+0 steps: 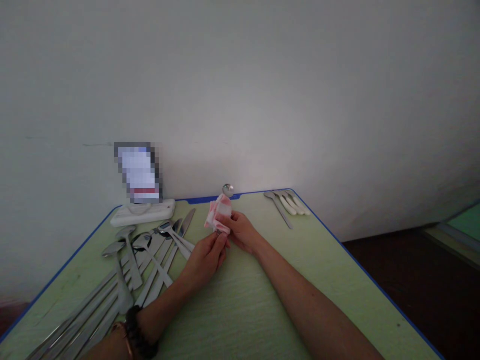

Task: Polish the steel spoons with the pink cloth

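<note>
A metal spoon (228, 190) points away from me, its shiny bowl showing above a pink and white cloth (221, 210) that is wrapped around its handle. My right hand (242, 231) is closed on the cloth, thumb on top, with the spoon inside it. Just below, my left hand (210, 255) pinches the lower end of the spoon's handle, which is mostly hidden by my fingers. Both hands are close together over the middle of the green table (247, 310).
Several spoons and knives (150, 260) lie in a loose pile on the left. At the back right are a metal spoon (279, 210) and several white-handled utensils (294, 204). A blurred phone (138, 172) stands on a white base (142, 214) against the wall (262, 100).
</note>
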